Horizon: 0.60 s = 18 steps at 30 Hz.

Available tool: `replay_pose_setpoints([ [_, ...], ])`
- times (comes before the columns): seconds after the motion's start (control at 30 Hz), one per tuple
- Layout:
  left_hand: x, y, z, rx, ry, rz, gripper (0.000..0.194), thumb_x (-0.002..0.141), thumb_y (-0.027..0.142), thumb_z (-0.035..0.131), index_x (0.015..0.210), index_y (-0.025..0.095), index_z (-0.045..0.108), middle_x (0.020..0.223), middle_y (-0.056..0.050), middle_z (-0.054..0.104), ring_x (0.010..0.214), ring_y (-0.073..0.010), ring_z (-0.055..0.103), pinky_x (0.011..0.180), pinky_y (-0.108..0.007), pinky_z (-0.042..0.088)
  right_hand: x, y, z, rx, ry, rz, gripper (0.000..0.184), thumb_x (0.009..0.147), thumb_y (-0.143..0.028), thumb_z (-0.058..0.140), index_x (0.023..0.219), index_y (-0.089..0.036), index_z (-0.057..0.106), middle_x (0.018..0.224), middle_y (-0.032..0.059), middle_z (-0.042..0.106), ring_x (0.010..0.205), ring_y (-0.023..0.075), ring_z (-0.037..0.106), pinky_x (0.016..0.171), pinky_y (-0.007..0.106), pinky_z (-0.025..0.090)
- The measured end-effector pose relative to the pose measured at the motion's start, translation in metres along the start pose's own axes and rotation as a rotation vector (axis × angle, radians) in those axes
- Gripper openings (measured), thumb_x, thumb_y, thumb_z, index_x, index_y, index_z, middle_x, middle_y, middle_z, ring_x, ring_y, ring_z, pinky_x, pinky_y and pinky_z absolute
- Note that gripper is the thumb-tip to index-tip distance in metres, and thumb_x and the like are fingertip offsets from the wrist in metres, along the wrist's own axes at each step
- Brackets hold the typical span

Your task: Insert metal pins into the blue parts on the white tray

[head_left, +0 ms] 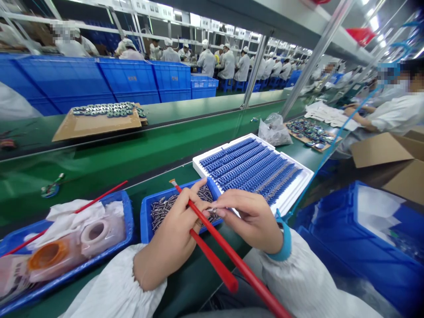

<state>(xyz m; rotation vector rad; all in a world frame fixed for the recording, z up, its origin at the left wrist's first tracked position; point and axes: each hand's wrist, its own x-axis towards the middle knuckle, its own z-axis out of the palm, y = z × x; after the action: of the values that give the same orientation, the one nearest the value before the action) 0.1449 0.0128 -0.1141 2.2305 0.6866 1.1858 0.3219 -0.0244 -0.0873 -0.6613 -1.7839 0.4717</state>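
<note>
My left hand (175, 229) is closed around a red-handled brush (228, 248), its pale bristles pointing away from me. A second red stick (215, 263) passes through the same hand; its far end is hidden by the fingers. With thumb and fingertips, my right hand (255, 216) pinches a small metal part (213, 210), which the left fingertips also touch. Beneath the hands stands a blue bin (145, 221) of small dark, spring-like metal pieces (164, 210), partly covered by my left hand. Just beyond my right hand lies a white foam tray (303, 174) with rows of blue parts (245, 165).
At left, a blue tray (129, 216) holds tape rolls, white cloth and another red stick. Cardboard (96, 128) carries round parts. A plastic bag (274, 128) and small circuit pieces (311, 131) lie beyond the foam tray. Blue crates (344, 221) stand right; a blue cord (326, 152) runs from my right wrist.
</note>
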Motion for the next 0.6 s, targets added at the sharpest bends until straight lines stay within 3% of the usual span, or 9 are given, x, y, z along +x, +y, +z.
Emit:
replay_pose_setpoints([
  [0.13, 0.0, -0.001, -0.002, 0.128, -0.053, 0.019, 0.018, 0.093, 0.018, 0.044, 0.097, 0.025, 0.06, 0.099, -0.006, 0.064, 0.125, -0.0274, 0.055, 0.098, -0.05, 0.053, 0.0, -0.002, 0.007, -0.175, 0.068, 0.005, 0.015, 0.092, -0.007, 0.046, 0.09, -0.01, 0.06, 0.092, 0.0033, 0.057, 0.082, 0.0132, 0.056, 0.076, 0.021, 0.046],
  [0.27, 0.001, 0.0, -0.003, 0.269, -0.087, 0.073, 0.022, 0.094, 0.018, 0.041, 0.107, 0.024, 0.058, 0.094, -0.004, 0.065, 0.131, -0.0258, 0.049, 0.094, -0.041, 0.055, -0.001, -0.004, 0.013, -0.271, 0.075, 0.035, 0.017, 0.09, -0.009, 0.042, 0.086, -0.01, 0.059, 0.088, 0.0025, 0.055, 0.08, 0.0127, 0.055, 0.075, 0.02, 0.045],
  [0.43, -0.002, -0.003, 0.003, 0.412, 0.056, 0.249, 0.024, 0.094, 0.013, 0.044, 0.114, 0.02, 0.054, 0.09, -0.004, 0.061, 0.135, -0.0271, 0.045, 0.101, -0.044, 0.052, -0.005, -0.007, 0.023, -0.265, 0.186, 0.069, 0.017, 0.09, -0.01, 0.043, 0.083, -0.01, 0.058, 0.084, 0.0006, 0.056, 0.077, 0.0118, 0.055, 0.071, 0.02, 0.044],
  [0.6, -0.007, -0.007, 0.008, 0.435, 0.152, 0.238, 0.025, 0.092, 0.01, 0.046, 0.115, 0.019, 0.052, 0.09, -0.004, 0.053, 0.135, -0.03, 0.043, 0.107, -0.054, 0.045, -0.009, -0.005, 0.034, -0.157, 0.235, 0.146, 0.016, 0.089, -0.011, 0.046, 0.086, -0.012, 0.062, 0.086, 0.0005, 0.059, 0.075, 0.0122, 0.058, 0.068, 0.02, 0.046],
])
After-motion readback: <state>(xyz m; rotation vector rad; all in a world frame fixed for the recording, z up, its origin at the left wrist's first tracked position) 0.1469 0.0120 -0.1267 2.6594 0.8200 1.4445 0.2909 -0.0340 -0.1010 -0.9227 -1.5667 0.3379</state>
